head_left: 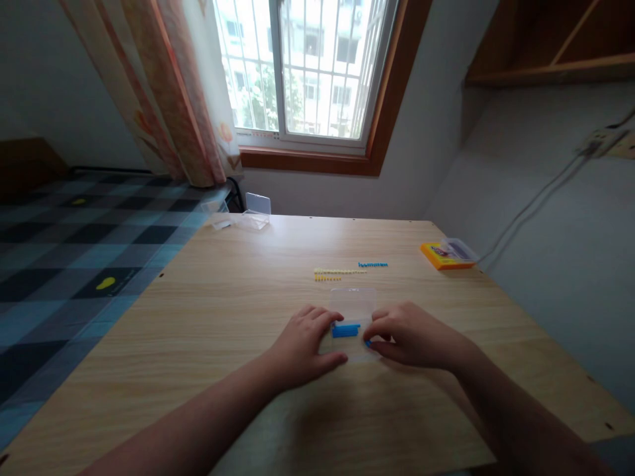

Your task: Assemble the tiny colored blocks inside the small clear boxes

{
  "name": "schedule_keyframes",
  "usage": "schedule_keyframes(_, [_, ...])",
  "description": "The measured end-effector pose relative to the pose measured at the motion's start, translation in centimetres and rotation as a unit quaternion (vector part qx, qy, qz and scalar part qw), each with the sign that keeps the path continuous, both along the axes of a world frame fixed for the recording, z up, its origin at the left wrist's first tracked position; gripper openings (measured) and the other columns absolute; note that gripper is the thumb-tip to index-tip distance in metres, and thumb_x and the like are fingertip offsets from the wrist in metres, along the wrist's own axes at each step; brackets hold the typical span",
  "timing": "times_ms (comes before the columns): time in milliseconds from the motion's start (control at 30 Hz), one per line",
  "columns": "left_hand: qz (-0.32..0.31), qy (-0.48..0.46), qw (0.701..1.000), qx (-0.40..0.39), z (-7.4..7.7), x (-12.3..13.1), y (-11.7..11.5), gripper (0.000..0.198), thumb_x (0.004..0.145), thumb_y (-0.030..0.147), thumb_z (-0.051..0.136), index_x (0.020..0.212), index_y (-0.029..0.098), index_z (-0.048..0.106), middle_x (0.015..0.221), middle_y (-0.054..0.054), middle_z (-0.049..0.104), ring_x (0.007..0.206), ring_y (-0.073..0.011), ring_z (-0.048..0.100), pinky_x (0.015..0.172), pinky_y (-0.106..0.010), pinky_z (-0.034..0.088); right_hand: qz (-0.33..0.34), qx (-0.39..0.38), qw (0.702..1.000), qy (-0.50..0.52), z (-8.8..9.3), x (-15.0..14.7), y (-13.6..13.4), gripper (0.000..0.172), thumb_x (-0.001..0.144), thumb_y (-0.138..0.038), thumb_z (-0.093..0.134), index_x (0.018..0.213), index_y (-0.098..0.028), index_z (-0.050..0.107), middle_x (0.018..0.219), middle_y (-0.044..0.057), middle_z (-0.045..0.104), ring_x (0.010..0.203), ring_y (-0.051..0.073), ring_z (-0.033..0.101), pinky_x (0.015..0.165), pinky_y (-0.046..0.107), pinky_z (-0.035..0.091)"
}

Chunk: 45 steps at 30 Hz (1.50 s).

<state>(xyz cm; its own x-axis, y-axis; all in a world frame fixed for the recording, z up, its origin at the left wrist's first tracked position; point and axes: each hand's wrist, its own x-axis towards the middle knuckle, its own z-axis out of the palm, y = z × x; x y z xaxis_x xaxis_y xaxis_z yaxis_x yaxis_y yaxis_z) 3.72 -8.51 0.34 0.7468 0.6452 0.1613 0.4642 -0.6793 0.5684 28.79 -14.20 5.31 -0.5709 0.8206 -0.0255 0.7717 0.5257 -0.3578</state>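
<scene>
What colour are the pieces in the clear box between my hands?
Blue; the pieces in the box show best in the head view.

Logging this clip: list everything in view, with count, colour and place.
Table: one, pale wood, centre
Case: one, clear, lid up, near centre
Blue pieces: several, blue, inside the case
Blue row: one, blue, on table beyond the case
Yellow rows: two, paler and deeper yellow, beyond the case
Clear boxes: apparently two, far left table corner
Box: one, orange-yellow with clear part, far right of table
Bed: one, blue and black checks, left
Window: one, brown surround, ahead
Curtain: one, orange and white, left of window
Shelf: one, brown, upper right
Cable: one, pale, right
Left hand: one, at the case's left side
Right hand: one, at its right, pinching a small blue piece
</scene>
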Motion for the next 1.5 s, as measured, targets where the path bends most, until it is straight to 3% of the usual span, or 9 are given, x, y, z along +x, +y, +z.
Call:
schedule_keyframes(200, [-0.015,-0.006,1.0,0.005,-0.2,-0.1,0.2,0.053,0.078,0.041,0.081,0.124,0.023,0.061,0.122,-0.008,0.068,0.115,-0.03,0.059,0.104,-0.048,0.045,0.005,-0.003,1.0,-0.006,-1.3,-0.3,0.4,0.019,0.084,-0.016,0.063,0.091,-0.025,0.079,0.084,0.0,0.075,0.074,0.015,0.066,0.069,0.025,0.041])
schedule_keyframes(433, [-0.018,-0.006,1.0,0.013,-0.6,-0.1,0.4,0.054,0.078,0.041,0.081,0.125,0.023,0.06,0.12,-0.007,0.069,0.113,-0.0296,0.059,0.101,-0.047,0.047,-0.006,-0.005,0.999,0.037,-1.8,0.4,0.4,0.022,0.087,-0.019,0.064,0.1,-0.026,0.08,0.086,0.001,0.076,0.074,0.014,0.065,0.069,0.024,0.041])
schedule_keyframes(667, [-0.012,0.0,1.0,0.009,-0.3,0.0,0.3,0.054,0.078,0.04,0.081,0.124,0.023,0.06,0.12,-0.007,0.068,0.114,-0.0302,0.059,0.102,-0.048,0.046,0.033,-0.003,0.998,0.044,-2.0,1.0,0.3,0.025,0.088,-0.017,0.06,0.099,-0.025,0.081,0.08,0.002,0.073,0.067,0.012,0.061,0.065,0.023,0.039])
schedule_keyframes(967, [-0.012,-0.001,1.0,0.002,-0.1,0.0,0.2,0.054,0.077,0.039,0.081,0.125,0.024,0.06,0.121,-0.007,0.068,0.114,-0.0301,0.058,0.102,-0.047,0.046,-0.015,0.026,0.999,0.038,-2.9,0.9,0.5,0.023,0.096,-0.024,0.057,0.097,-0.024,0.08,0.08,0.003,0.072,0.066,0.012,0.059,0.064,0.024,0.037])
schedule_keyframes(1500, [-0.015,-0.003,1.0,0.004,-0.2,-0.1,0.2,0.055,0.077,0.039,0.082,0.125,0.024,0.06,0.122,-0.008,0.068,0.114,-0.0299,0.058,0.102,-0.047,0.046,-0.032,0.031,0.999,0.022,-3.1,0.6,0.6,0.024,0.098,-0.025,0.056,0.103,-0.024,0.079,0.085,0.004,0.074,0.07,0.013,0.062,0.064,0.024,0.037])
